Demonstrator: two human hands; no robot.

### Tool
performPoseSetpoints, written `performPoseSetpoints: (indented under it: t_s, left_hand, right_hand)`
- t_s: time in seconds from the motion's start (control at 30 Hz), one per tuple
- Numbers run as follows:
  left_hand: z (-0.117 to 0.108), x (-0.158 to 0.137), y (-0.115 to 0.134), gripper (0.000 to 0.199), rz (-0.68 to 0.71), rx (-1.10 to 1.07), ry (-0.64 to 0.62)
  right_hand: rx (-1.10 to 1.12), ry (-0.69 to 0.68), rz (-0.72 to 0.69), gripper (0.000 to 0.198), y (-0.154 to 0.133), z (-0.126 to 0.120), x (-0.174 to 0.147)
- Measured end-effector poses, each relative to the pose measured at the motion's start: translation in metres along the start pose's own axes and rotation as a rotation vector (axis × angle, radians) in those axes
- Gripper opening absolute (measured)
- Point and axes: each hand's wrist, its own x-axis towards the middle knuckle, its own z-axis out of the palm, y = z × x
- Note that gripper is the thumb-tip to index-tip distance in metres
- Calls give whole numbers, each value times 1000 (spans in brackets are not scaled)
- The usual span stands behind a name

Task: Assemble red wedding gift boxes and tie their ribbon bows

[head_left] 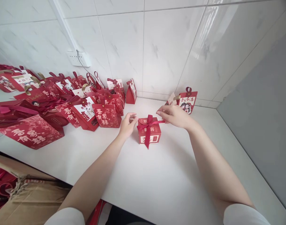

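Observation:
A small red gift box [149, 131] stands upright on the white table, with white and red panels on its front. A dark red ribbon [147, 137] is tied over its lid, one tail hanging down the front and another stretching out to the right. At that right-hand tail, the fingertips of my right hand [174, 116] are pinched together on the ribbon. Just left of the box is my left hand [127, 125], fingers curved and somewhat apart, its tips close to the top left corner. Whether those tips touch the box I cannot tell.
Many red gift boxes [107, 116] crowd the table's left side. Behind my right hand are a red box with a cartoon couple [188, 102] and another carton. An open cardboard box [37, 200] sits lower left. Tiled wall with a power strip [78, 58] stands behind; a grey panel [262, 103] borders the right.

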Motion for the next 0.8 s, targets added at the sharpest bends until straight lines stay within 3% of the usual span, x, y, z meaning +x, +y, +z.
performPoseSetpoints:
  t_s: [0.07, 0.13, 0.23, 0.3, 0.4, 0.5, 0.7, 0.8]
  left_hand:
    - [-10, 4, 2, 23, 18, 29, 54]
    - [-20, 4, 11, 37, 48, 94, 11]
    - [-33, -1, 27, 55, 31, 221, -244]
    - [-38, -6, 37, 57, -6, 270, -411]
    - [-38, -12, 47, 51, -18, 277, -495]
    - [-35, -14, 50, 39, 17, 213, -450]
    - [-31, -6, 41, 25, 177, 27, -90]
    - [-32, -1, 36, 25, 163, -36, -19]
  right_hand:
    - [41, -10, 33, 32, 3, -2, 0]
    - [51, -5, 55, 30, 7, 1, 2]
    - [86, -6, 53, 28, 11, 11, 8]
    - [123, -13, 34, 31, 13, 18, 12]
    - [153, -48, 25, 40, 15, 28, 18]
    - [213, -69, 29, 39, 18, 33, 21]
    - [506, -54, -27, 31, 17, 28, 17]
    - [592, -79, -48, 32, 13, 26, 15]
